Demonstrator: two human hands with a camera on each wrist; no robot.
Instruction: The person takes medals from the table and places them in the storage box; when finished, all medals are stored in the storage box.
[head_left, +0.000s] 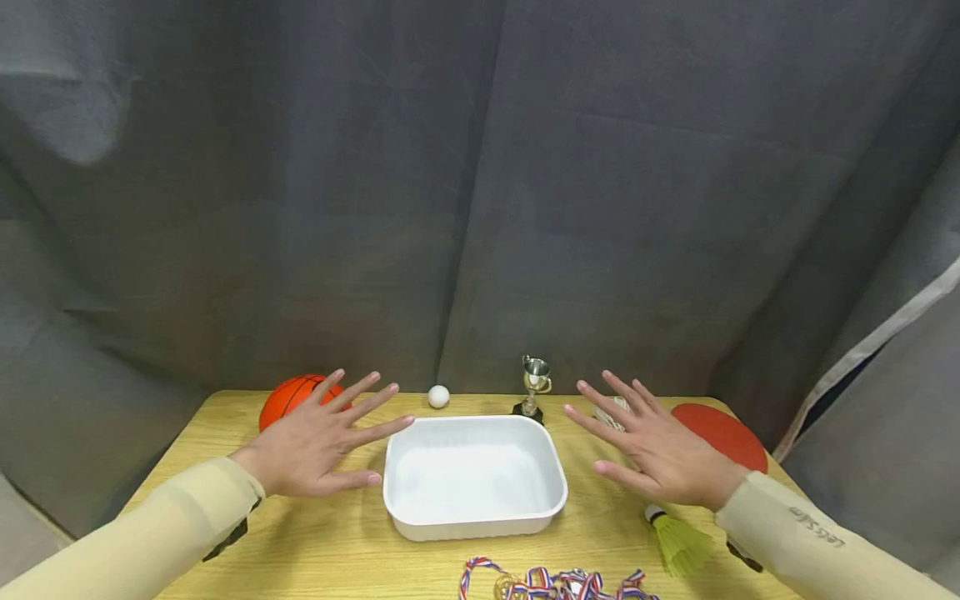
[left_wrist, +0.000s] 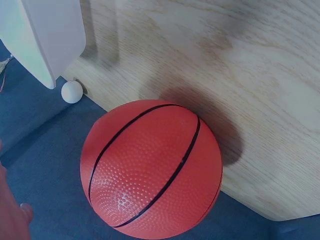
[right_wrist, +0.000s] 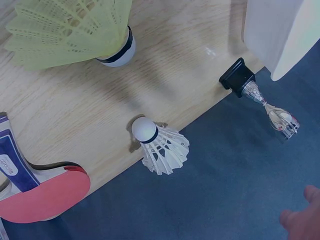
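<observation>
On the desk [head_left: 337, 550], tray [head_left: 474, 482] is flanked by left hand [head_left: 322, 446], nearer the ball [head_left: 285, 402], and right hand [head_left: 656, 446]; fingers [head_left: 371, 406] spread wide, nothing held.

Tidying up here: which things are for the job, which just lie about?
Likely the job's: white tray, between left grip and right grip; basketball and white shuttlecock, partly behind them in head view.

Probably lying about: small white ball, trophy, yellow shuttlecock, red paddle, striped ribbons.
</observation>
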